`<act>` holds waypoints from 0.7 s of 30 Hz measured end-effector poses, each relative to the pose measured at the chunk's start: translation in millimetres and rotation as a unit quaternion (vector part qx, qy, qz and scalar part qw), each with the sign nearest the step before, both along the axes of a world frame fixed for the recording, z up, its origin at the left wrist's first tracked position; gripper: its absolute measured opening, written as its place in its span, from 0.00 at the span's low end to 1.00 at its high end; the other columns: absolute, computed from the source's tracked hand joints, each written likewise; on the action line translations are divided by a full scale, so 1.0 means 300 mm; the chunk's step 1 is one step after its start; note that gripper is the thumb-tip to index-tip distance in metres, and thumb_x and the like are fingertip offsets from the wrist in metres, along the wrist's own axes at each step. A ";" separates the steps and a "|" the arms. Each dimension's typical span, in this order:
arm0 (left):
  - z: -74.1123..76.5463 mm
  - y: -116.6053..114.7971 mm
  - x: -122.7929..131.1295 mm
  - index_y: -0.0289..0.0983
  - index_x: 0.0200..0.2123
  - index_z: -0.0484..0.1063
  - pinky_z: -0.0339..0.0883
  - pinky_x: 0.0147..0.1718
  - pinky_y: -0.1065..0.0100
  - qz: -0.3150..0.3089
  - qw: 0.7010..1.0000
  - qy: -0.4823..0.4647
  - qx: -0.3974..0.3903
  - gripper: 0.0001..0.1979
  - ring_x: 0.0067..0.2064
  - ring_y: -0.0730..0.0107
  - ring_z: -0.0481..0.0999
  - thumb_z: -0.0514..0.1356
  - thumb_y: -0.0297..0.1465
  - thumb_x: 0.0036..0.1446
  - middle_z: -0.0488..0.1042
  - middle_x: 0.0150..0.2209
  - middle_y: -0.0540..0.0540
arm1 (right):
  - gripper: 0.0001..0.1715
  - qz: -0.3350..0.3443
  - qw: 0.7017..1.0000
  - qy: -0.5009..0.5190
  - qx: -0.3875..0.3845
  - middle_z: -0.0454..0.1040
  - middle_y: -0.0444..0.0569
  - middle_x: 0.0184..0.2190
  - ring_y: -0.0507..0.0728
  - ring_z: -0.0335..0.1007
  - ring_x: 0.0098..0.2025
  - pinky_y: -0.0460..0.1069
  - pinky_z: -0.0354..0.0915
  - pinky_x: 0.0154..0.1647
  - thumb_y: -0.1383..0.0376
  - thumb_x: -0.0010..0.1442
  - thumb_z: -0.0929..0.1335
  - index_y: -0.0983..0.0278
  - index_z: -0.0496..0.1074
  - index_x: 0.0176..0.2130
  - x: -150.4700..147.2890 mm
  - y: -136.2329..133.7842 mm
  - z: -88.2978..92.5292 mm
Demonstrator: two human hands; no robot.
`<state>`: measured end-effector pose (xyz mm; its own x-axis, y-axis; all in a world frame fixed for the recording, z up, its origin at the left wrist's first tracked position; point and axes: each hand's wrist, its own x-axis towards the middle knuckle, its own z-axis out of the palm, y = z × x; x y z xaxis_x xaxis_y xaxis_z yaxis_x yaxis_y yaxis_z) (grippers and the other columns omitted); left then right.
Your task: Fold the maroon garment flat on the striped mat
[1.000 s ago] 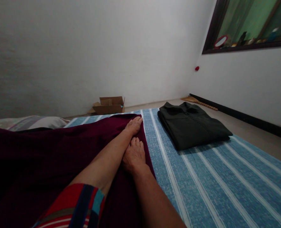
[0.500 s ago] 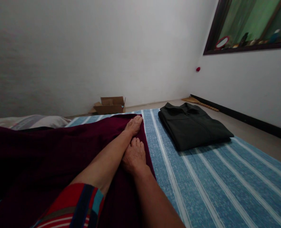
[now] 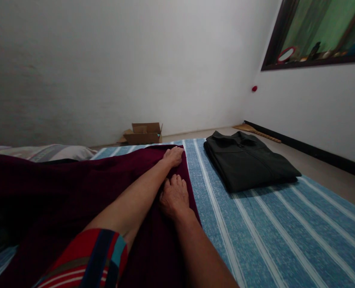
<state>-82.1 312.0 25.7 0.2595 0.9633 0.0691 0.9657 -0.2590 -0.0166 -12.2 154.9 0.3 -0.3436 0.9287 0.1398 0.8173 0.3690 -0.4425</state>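
Note:
A dark maroon cloth, seemingly a garment, is spread over the left side of the bed. My left hand rests on its far right corner, palm down, with slightly bent fingers against the fabric. Closer to me, my right hand presses down near the cloth's right edge, fingers extended forward and thumb to the left. Both hands appear open on the cloth. To their right, apart from them, lies a folded dark jacket with its collar at the far end.
A blue bedsheet with white stripes covers the bed. Beyond its far edge stands an open cardboard box by the wall. Pale bedding lies at the far left. A window sill at upper right holds a red-rimmed mirror and bottles.
My left hand has arched a little, its wrist raised and its fingers more bent. The right hand stays almost in place on the cloth. The whole view has shifted slightly.

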 end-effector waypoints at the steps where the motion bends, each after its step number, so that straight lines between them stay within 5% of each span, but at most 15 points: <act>1: 0.002 -0.002 0.005 0.39 0.48 0.66 0.59 0.51 0.61 -0.005 1.000 -0.003 0.000 0.16 0.55 0.61 0.65 0.46 0.25 0.59 0.67 0.53 0.41 | 0.29 -0.001 1.000 0.000 0.003 0.55 0.64 0.61 0.68 0.44 0.63 0.61 0.44 0.60 0.67 0.60 0.56 0.74 0.58 0.59 -0.001 0.000 -0.002; 5: -0.032 -0.010 0.011 0.39 0.49 0.65 0.58 0.53 0.61 -0.016 0.999 -0.003 -0.034 0.15 0.57 0.61 0.63 0.46 0.32 0.61 0.67 0.55 0.41 | 0.28 0.000 1.000 0.003 0.012 0.57 0.64 0.60 0.68 0.46 0.62 0.62 0.45 0.60 0.67 0.60 0.56 0.73 0.60 0.58 0.000 -0.001 -0.006; 10: -0.087 -0.014 -0.001 0.38 0.58 0.55 0.45 0.57 0.45 -0.003 0.997 0.008 -0.074 0.24 0.65 0.54 0.47 0.44 0.41 0.63 0.50 0.64 0.39 | 0.29 0.007 1.000 0.011 0.009 0.56 0.64 0.60 0.67 0.47 0.62 0.62 0.45 0.59 0.67 0.60 0.56 0.73 0.57 0.59 0.004 -0.003 -0.005; 13: -0.086 -0.017 -0.005 0.40 0.59 0.53 0.43 0.56 0.40 -0.007 0.996 0.015 -0.084 0.25 0.65 0.53 0.46 0.43 0.44 0.62 0.47 0.65 0.39 | 0.28 0.006 1.000 0.016 0.014 0.57 0.64 0.59 0.67 0.48 0.61 0.62 0.46 0.59 0.66 0.60 0.57 0.72 0.58 0.59 0.004 -0.004 -0.007; 21: -0.002 -0.043 -0.018 0.38 0.51 0.64 0.52 0.57 0.58 -0.046 0.998 0.029 -0.024 0.17 0.60 0.60 0.58 0.49 0.29 0.59 0.63 0.58 0.42 | 0.26 -0.003 1.000 0.017 0.012 0.58 0.65 0.59 0.67 0.47 0.62 0.61 0.45 0.59 0.67 0.60 0.57 0.73 0.61 0.56 0.004 -0.009 -0.002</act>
<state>-87.5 299.1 25.1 0.3486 0.9373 0.0051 0.9358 -0.3478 -0.0575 -10.9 152.1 -0.4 -0.3324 0.9271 0.1734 0.8041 0.3746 -0.4616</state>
